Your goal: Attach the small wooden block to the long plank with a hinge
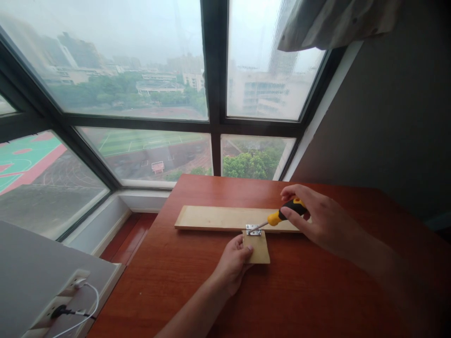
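Observation:
My right hand (pixel 310 213) is closed around the black and yellow handle of a screwdriver (pixel 273 218). Its shaft slants down to the left, and the tip meets a silver metal hinge (pixel 253 229). That hinge spans the edge of a long pale wooden board (pixel 211 217) and a small square wooden piece (pixel 258 249). My left hand (pixel 237 258) grips the small piece by its left side, thumb on top and fingers partly hidden below. Any screw under the tip is too small to make out.
The boards are on a reddish-brown wooden table (pixel 169 281). Large windows with dark frames (pixel 214 94) rise behind it. At the lower left, a wall socket (pixel 58 305) has a white cable (pixel 97 300) and a black plug in it. Some cloth (pixel 331 23) hangs at the upper right.

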### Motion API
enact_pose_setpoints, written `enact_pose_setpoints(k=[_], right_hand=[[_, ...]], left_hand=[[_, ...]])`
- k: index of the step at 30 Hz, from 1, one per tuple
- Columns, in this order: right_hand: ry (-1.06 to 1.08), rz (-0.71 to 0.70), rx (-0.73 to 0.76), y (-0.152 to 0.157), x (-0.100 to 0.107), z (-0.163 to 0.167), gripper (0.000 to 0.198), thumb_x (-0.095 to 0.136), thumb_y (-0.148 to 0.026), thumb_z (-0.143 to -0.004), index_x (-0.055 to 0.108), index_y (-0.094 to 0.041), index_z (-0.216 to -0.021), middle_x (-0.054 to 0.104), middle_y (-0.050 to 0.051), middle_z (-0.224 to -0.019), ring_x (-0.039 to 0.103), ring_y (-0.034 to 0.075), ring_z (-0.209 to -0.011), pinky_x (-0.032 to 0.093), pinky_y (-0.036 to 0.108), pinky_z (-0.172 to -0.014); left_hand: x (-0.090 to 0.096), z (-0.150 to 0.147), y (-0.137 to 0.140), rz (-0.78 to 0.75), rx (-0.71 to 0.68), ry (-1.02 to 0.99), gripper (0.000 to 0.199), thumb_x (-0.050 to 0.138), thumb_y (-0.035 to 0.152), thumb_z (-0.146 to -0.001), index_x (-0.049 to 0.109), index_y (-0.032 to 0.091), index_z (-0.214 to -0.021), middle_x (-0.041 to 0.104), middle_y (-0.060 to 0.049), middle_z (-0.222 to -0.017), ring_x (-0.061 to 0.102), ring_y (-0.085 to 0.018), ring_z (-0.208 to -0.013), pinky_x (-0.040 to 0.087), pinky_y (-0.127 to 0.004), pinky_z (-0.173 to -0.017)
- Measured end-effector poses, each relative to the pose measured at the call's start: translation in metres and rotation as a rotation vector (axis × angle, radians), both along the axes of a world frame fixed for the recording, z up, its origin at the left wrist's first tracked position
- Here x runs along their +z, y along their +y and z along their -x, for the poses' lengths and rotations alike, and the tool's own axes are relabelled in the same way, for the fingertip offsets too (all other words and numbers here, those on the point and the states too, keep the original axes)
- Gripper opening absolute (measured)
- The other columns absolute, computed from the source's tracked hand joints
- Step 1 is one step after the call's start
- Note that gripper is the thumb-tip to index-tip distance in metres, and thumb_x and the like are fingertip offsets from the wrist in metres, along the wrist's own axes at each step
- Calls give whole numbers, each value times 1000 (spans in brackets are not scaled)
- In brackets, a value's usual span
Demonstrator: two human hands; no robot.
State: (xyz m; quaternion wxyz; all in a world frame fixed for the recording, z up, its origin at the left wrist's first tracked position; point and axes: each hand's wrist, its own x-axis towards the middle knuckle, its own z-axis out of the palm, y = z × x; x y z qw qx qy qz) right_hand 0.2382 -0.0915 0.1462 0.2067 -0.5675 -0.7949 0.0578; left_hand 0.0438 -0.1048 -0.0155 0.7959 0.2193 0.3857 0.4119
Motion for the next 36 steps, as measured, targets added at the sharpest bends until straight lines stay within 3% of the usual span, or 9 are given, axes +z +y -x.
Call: enact_pose_setpoints(k=[5,9,12,18,21,26,29,32,36], right_hand=[[62,46,142,-2,4,-3,35,52,-28,-85,50,-26,-120,64,5,-117,66,19,-88,52,28,-67],[-104,-86,-5,3,-2,0,27,50,-42,-90,56,-26,-110,71,4,-98,67,21,-77,48,31,-63],[-206,-87,-110,2,-2,1,23,50,-46,-89,58,-26,-97,70,1,-82,65,22,-67,44,31,-54],[44,38,138,-2,1,-2,35,53,-28,-86,49,-26,-120,62,5,-119,65,19,-92,52,29,-69],[10,-55,64,2,-4,-1,32,52,-35,-89,52,-25,-119,65,6,-115,65,22,-94,52,32,-73],[-181,-76,-136,1,-3,4,29,51,-52,-87,59,-26,-96,69,2,-85,65,23,-70,46,34,-58],[-76,-6,-1,-3,2,2,25,52,-37,-88,53,-26,-109,66,3,-108,66,20,-84,49,31,-65],[28,41,137,-3,1,0,36,52,-28,-87,46,-26,-123,61,4,-121,64,17,-93,50,28,-72],[-102,-93,-23,1,-7,3,33,52,-45,-89,53,-27,-117,68,2,-106,66,23,-87,49,34,-69]], left_hand=[[-1,0,1,-1,-10,-3,40,78,16,-61,65,12,-99,69,-9,-88,63,-17,-72,49,-27,-68],[-1,0,1,-2,-6,-13,41,79,17,-60,65,12,-98,70,-10,-92,64,-18,-74,49,-28,-69],[-1,0,1,-1,-4,-5,40,78,17,-61,65,12,-98,70,-11,-94,64,-18,-76,50,-28,-69],[2,0,1,1,-5,6,40,77,16,-62,65,12,-100,70,-10,-92,63,-18,-75,50,-29,-69],[2,0,0,0,-5,6,41,77,17,-61,65,12,-101,70,-11,-95,64,-19,-77,50,-29,-70],[-2,0,0,-5,-3,-6,43,77,17,-61,64,12,-101,70,-11,-96,64,-19,-78,49,-30,-71],[-3,0,1,-8,-7,-5,42,77,18,-61,64,12,-101,69,-10,-94,63,-19,-78,49,-29,-70],[-1,0,0,-2,-7,4,42,77,18,-61,63,12,-101,69,-10,-93,63,-19,-76,48,-28,-69],[1,0,-1,0,-3,17,43,75,16,-62,63,12,-103,69,-11,-96,63,-19,-78,49,-29,-70]])
